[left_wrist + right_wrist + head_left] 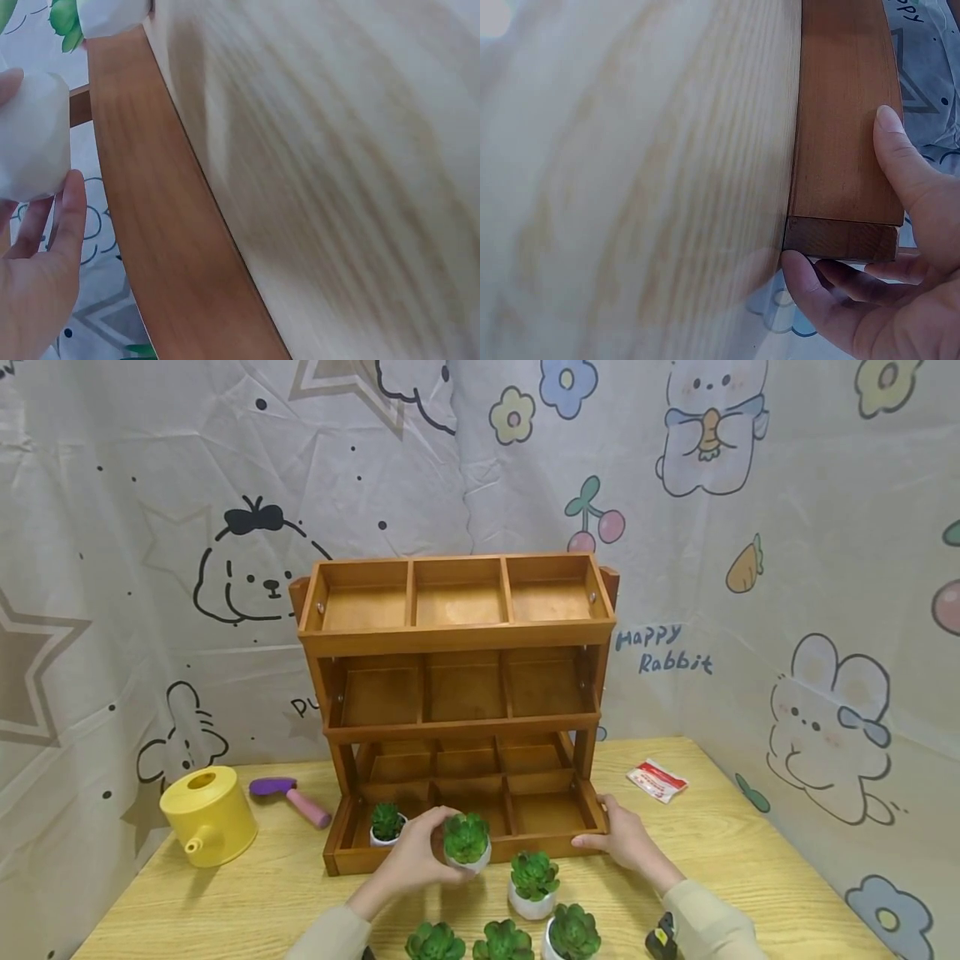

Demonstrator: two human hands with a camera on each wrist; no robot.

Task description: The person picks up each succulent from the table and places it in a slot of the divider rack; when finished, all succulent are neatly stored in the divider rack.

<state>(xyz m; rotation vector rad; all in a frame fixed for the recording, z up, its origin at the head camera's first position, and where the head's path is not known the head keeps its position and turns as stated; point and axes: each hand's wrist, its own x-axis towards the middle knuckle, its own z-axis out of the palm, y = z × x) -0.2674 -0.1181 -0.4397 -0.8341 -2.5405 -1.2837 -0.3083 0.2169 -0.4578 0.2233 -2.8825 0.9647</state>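
Note:
My left hand [424, 853] grips a potted succulent [467, 838] by its white pot, in front of the lowest tier of a wooden plant shelf [465, 639]. In the left wrist view, fingers and thumb hold the white pot [34, 139] beside the shelf's front board [150, 187]. My right hand [621, 835] holds the shelf's lower right front corner. The right wrist view shows its thumb on the front board [847, 112] and its fingers at the end. Another potted succulent [386, 823] sits in the left compartment of the bottom tier.
Several potted succulents [533, 883] stand on the wooden table [285, 893] before the shelf. A yellow watering can [210, 818] and a purple trowel with a pink handle [292, 799] are at left. A red and white packet [657, 780] lies at right. A patterned curtain [465, 460] hangs behind.

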